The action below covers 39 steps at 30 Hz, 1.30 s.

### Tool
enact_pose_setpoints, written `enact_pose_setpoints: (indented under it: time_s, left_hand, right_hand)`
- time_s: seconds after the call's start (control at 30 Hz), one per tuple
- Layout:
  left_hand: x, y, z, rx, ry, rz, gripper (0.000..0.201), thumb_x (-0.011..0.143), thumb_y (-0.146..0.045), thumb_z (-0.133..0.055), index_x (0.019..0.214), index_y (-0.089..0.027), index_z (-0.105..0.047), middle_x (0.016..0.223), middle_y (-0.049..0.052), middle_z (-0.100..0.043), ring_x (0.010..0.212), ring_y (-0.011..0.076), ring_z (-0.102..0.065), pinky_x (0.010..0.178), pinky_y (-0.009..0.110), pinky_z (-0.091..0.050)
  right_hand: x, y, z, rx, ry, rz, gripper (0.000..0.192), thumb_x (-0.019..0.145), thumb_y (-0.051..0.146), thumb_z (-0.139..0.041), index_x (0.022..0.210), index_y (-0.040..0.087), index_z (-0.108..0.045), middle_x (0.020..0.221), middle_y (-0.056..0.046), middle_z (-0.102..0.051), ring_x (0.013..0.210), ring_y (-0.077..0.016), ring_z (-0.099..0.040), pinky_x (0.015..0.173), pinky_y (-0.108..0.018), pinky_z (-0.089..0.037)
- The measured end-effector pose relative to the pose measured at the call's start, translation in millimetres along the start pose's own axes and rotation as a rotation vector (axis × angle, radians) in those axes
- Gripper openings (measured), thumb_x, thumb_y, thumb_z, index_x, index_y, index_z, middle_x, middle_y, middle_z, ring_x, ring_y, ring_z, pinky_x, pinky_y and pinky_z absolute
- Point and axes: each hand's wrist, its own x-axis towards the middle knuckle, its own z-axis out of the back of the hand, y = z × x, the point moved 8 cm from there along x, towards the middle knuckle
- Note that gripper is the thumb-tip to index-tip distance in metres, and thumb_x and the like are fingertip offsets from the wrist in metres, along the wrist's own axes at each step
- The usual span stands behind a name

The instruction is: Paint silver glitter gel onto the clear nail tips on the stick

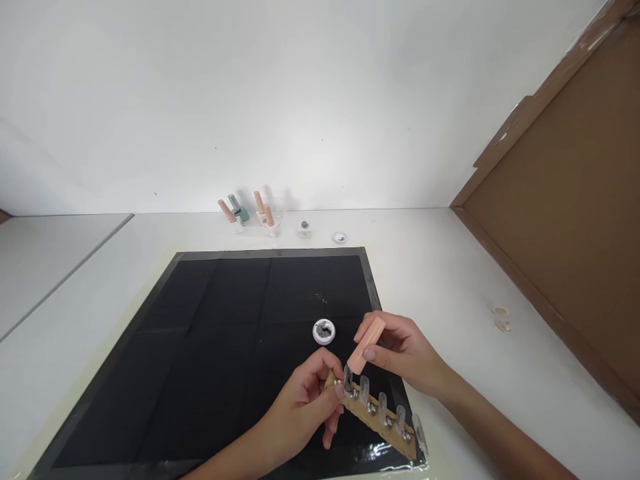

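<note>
My left hand (305, 407) pinches the near end of a tan strip (385, 427) that carries several clear nail tips standing in a row. My right hand (400, 350) grips a peach-coloured brush cap (367, 345), and its brush end touches the first nail tip (349, 379) by my left fingers. The strip lies over the front right corner of a black mat (225, 347). A small open round jar (324, 331) with silvery contents sits on the mat just behind my hands.
Several nail polish bottles (247, 213) stand at the back by the white wall, with a small pot (305, 228) and a round lid (339, 237) beside them. Two small cream caps (501, 317) lie at the right. A brown board (565, 220) leans along the right side.
</note>
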Motion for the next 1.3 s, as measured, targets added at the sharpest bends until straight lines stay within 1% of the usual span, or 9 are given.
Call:
enact_pose_setpoints:
  time_s: [0.2,0.33,0.47,0.57,0.8,0.93,1.03,1.13,1.3]
  left_hand:
    - [1,1,-0.3,-0.015,0.006,-0.008,0.035,0.075,-0.047,-0.066,0.076,-0.019,-0.045,0.055,-0.008,-0.051,0.036,0.0023,-0.044,0.032,0.012,-0.040]
    - [1,2,-0.9,-0.029,0.004,-0.009,0.037,0.073,-0.048,-0.068,0.076,-0.019,-0.045,0.055,-0.008,-0.051,0.035,0.0020,-0.043,0.032,0.011,-0.039]
    - [1,0,-1.4,-0.018,-0.002,-0.002,0.037,0.073,-0.048,-0.068,0.076,-0.019,-0.046,0.055,-0.008,-0.051,0.036,0.0025,-0.044,0.032,0.012,-0.040]
    - [1,0,-1.5,-0.015,0.002,0.001,0.037,0.074,-0.048,-0.067,0.075,-0.019,-0.045,0.055,-0.008,-0.051,0.035,0.0022,-0.044,0.032,0.011,-0.039]
    - [1,1,1.8,-0.004,-0.016,-0.009,0.036,0.074,-0.049,-0.066,0.077,-0.019,-0.046,0.054,-0.009,-0.050,0.037,0.0025,-0.044,0.032,0.011,-0.040]
    - [1,1,0.9,-0.008,-0.015,-0.006,0.037,0.074,-0.049,-0.067,0.076,-0.019,-0.045,0.054,-0.008,-0.050,0.037,0.0029,-0.044,0.032,0.012,-0.040]
    - [1,1,0.1,-0.008,-0.013,0.001,0.037,0.073,-0.049,-0.067,0.076,-0.019,-0.046,0.054,-0.009,-0.050,0.036,0.0031,-0.044,0.032,0.012,-0.039]
    - [1,1,-0.3,-0.001,-0.012,0.012,0.038,0.073,-0.050,-0.067,0.076,-0.019,-0.045,0.054,-0.008,-0.050,0.037,0.0031,-0.044,0.033,0.012,-0.040]
    - [-1,1,1.1,0.023,-0.030,0.003,0.039,0.073,-0.051,-0.066,0.076,-0.019,-0.045,0.055,-0.008,-0.050,0.038,0.0029,-0.045,0.034,0.012,-0.040]
  right_hand:
    - [4,4,7,-0.117,-0.083,0.016,0.020,0.082,0.037,-0.064,0.074,0.019,-0.062,0.077,-0.002,-0.059,0.059,-0.0110,-0.045,0.052,-0.025,-0.035]
    - [4,5,13,-0.055,-0.143,0.019,0.019,0.083,0.038,-0.064,0.078,0.020,-0.063,0.073,-0.001,-0.059,0.061,-0.0117,-0.049,0.054,-0.024,-0.038]
    - [2,4,4,0.047,-0.035,0.029,0.022,0.081,0.042,-0.066,0.080,0.019,-0.063,0.073,-0.001,-0.058,0.059,-0.0117,-0.050,0.053,-0.024,-0.040]
    - [1,1,-1,0.008,0.041,0.006,0.020,0.081,0.039,-0.066,0.082,0.019,-0.064,0.071,0.000,-0.056,0.057,-0.0105,-0.048,0.052,-0.023,-0.037]
    - [5,6,8,-0.160,-0.062,0.036,0.021,0.084,0.036,-0.063,0.071,0.019,-0.064,0.077,-0.002,-0.062,0.059,-0.0110,-0.048,0.052,-0.024,-0.037]
    - [5,7,14,-0.093,-0.122,0.053,0.023,0.084,0.038,-0.063,0.071,0.019,-0.063,0.073,-0.002,-0.061,0.062,-0.0127,-0.051,0.055,-0.025,-0.040]
    - [4,5,9,0.015,-0.065,0.051,0.021,0.082,0.040,-0.065,0.077,0.019,-0.063,0.073,-0.002,-0.060,0.060,-0.0124,-0.051,0.055,-0.025,-0.041]
    - [3,1,1,-0.001,0.023,0.037,0.020,0.082,0.039,-0.065,0.081,0.019,-0.063,0.075,-0.001,-0.060,0.058,-0.0109,-0.049,0.052,-0.023,-0.039]
    - [6,2,7,-0.139,-0.066,0.032,0.023,0.085,0.037,-0.062,0.070,0.019,-0.062,0.077,-0.002,-0.061,0.060,-0.0110,-0.048,0.052,-0.024,-0.037]
